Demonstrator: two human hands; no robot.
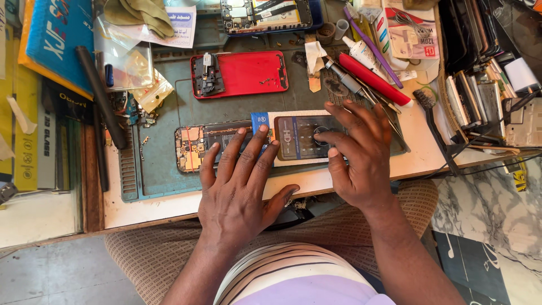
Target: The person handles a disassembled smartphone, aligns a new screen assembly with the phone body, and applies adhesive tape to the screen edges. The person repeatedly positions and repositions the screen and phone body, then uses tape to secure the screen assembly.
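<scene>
An opened phone (pixel 195 148) with its circuit board and battery bare lies on a grey-green work mat (pixel 164 175). My left hand (pixel 240 186) rests flat over its right part, fingers spread. To the right lies a flat screen-protector package (pixel 299 138) with a dark panel on white card. My right hand (pixel 355 155) presses on that package, fingers spread, thumb at its lower right corner. Neither hand grips anything. A red phone back cover (pixel 243 73) lies further back on the mat.
A second opened phone (pixel 265 14) sits at the far edge. A red-handled tool (pixel 375 79), a purple stick (pixel 370 42) and tweezers lie at right. A rack of phone parts (pixel 480 96) stands far right. Yellow and blue boxes (pixel 53 39) stack at left.
</scene>
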